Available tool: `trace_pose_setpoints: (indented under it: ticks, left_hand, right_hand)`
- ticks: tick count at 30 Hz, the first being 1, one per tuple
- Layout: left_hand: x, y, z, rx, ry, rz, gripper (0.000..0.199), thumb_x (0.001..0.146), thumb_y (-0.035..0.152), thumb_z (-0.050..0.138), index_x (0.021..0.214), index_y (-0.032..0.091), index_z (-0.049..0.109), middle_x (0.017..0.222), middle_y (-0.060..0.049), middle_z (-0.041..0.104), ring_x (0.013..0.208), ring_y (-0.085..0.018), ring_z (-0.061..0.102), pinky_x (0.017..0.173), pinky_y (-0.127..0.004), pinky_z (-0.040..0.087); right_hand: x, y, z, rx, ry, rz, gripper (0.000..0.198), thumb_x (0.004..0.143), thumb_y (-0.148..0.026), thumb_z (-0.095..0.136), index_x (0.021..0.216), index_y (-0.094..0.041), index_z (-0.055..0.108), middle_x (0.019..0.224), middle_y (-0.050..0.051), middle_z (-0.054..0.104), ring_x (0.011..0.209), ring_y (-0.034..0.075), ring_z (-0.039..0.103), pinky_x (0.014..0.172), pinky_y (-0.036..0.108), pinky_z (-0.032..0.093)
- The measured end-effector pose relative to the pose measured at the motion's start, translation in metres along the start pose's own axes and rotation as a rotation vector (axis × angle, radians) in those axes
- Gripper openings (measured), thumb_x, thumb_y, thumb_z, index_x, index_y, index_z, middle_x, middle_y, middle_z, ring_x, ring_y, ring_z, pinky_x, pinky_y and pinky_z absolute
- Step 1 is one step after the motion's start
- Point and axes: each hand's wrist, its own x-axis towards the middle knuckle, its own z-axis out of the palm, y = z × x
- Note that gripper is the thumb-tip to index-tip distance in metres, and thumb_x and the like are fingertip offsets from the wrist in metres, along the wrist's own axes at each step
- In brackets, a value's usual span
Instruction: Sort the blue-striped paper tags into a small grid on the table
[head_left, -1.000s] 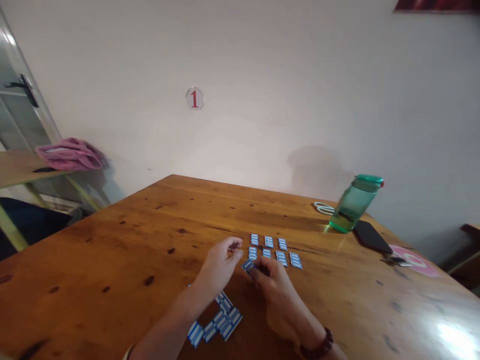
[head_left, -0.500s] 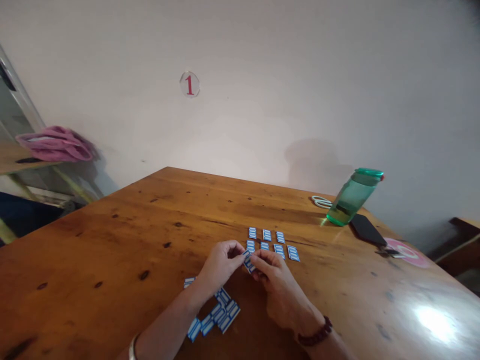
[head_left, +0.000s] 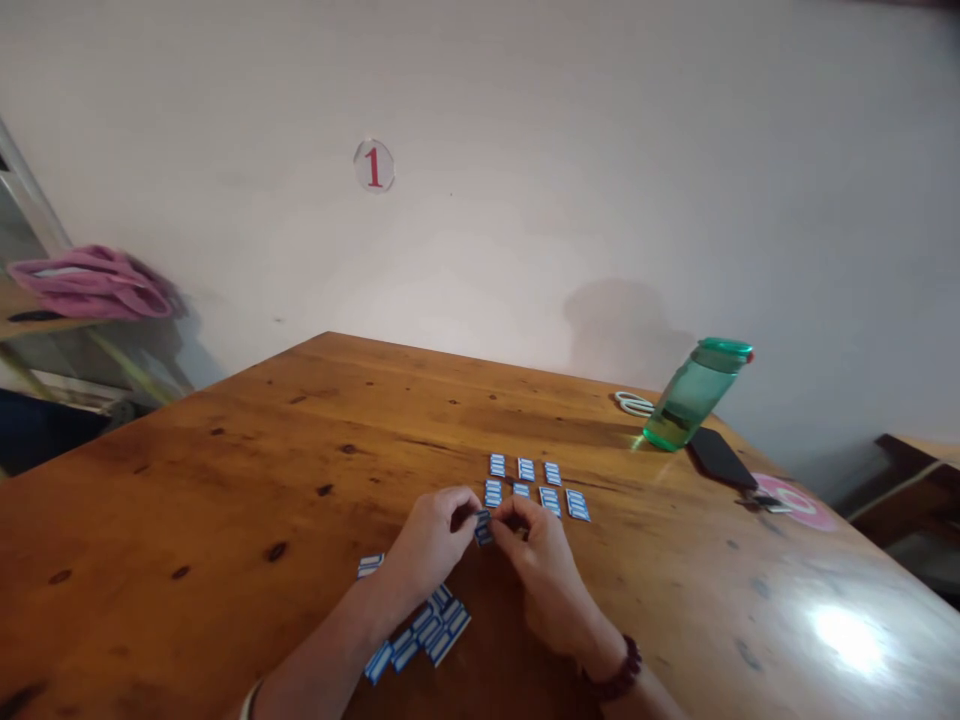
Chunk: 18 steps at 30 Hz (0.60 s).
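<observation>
Between my two hands is a small blue-and-white card (head_left: 484,527), pinched at its sides by the fingertips. My left hand (head_left: 435,530) grips its left edge, and my right hand (head_left: 531,548) has the right edge. Just beyond them, several like cards (head_left: 526,469) lie in two rows on the wooden table. A loose pile of more such cards (head_left: 429,632) rests beneath and beside my left forearm, which hides part of it. What is printed on the cards is too small to read.
A tilted-looking green bottle (head_left: 694,397) stands at the right, by a white coiled cord (head_left: 634,404) and a dark phone-like slab (head_left: 721,460). Keys (head_left: 765,500) lie on a pink disc (head_left: 806,503). A pink cloth (head_left: 94,283) sits on another surface at far left.
Both hands have brought the held card slightly left and down toward the table, just in front of the near row. The whole view has shifted a little. The laid cards look unchanged.
</observation>
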Motion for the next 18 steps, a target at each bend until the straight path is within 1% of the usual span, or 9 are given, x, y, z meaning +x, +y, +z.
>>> trace_pose_setpoints:
  ticks: [4,7,10,12,14,16,18]
  left_hand:
    - [-0.002,-0.001,0.0,0.103,0.037,0.091,0.019,0.071,0.01,0.041,0.068,0.019,0.057,0.064,0.0,0.058,0.061,-0.013,0.052,0.061,-0.022,0.038]
    - [-0.004,-0.002,0.001,0.104,0.054,0.132,0.019,0.073,0.01,0.04,0.07,0.019,0.057,0.066,0.0,0.058,0.062,-0.012,0.053,0.062,-0.022,0.039]
    - [-0.004,-0.002,0.002,0.098,0.061,0.144,0.018,0.074,0.011,0.041,0.07,0.019,0.057,0.065,0.0,0.058,0.061,-0.012,0.053,0.061,-0.022,0.039]
    - [-0.004,-0.002,0.001,0.089,0.057,0.138,0.018,0.075,0.011,0.042,0.07,0.019,0.057,0.066,0.0,0.059,0.061,-0.012,0.054,0.061,-0.021,0.04]
    - [-0.004,-0.003,-0.001,0.073,0.069,0.131,0.017,0.076,0.013,0.043,0.075,0.02,0.059,0.071,0.0,0.062,0.065,-0.013,0.056,0.064,-0.022,0.041]
    - [-0.003,-0.004,-0.004,0.071,0.12,0.122,0.016,0.078,0.016,0.044,0.082,0.02,0.059,0.079,-0.001,0.064,0.072,-0.014,0.058,0.069,-0.023,0.043]
    - [-0.003,-0.007,-0.008,0.091,0.193,0.111,0.017,0.08,0.018,0.044,0.088,0.02,0.058,0.085,-0.003,0.065,0.077,-0.015,0.059,0.073,-0.025,0.043]
  right_hand:
    - [-0.003,-0.006,0.0,-0.104,0.021,-0.058,0.009,0.072,-0.019,0.05,0.064,-0.017,0.054,0.061,-0.001,0.053,0.057,0.012,0.046,0.054,0.022,0.034]
    - [-0.005,-0.008,0.002,-0.11,0.052,-0.069,0.01,0.073,-0.019,0.049,0.064,-0.018,0.054,0.06,-0.001,0.052,0.056,0.011,0.045,0.053,0.022,0.034]
    - [-0.006,-0.008,0.004,-0.107,0.069,-0.058,0.011,0.073,-0.02,0.048,0.064,-0.018,0.054,0.059,-0.002,0.052,0.055,0.011,0.044,0.052,0.021,0.033]
    - [-0.005,-0.008,0.004,-0.08,0.054,-0.04,0.012,0.072,-0.021,0.048,0.062,-0.018,0.054,0.058,-0.002,0.051,0.055,0.011,0.044,0.051,0.022,0.032]
    - [-0.002,-0.01,-0.001,-0.029,0.043,-0.01,0.012,0.07,-0.023,0.05,0.059,-0.018,0.053,0.055,-0.002,0.05,0.054,0.011,0.043,0.051,0.022,0.032]
    - [0.003,-0.012,-0.011,0.043,0.083,0.037,0.013,0.066,-0.025,0.053,0.055,-0.017,0.053,0.052,-0.003,0.049,0.052,0.011,0.041,0.05,0.022,0.031]
    - [0.008,-0.014,-0.025,0.143,0.179,0.12,0.015,0.061,-0.029,0.057,0.052,-0.017,0.054,0.049,-0.003,0.048,0.05,0.01,0.039,0.049,0.023,0.03]
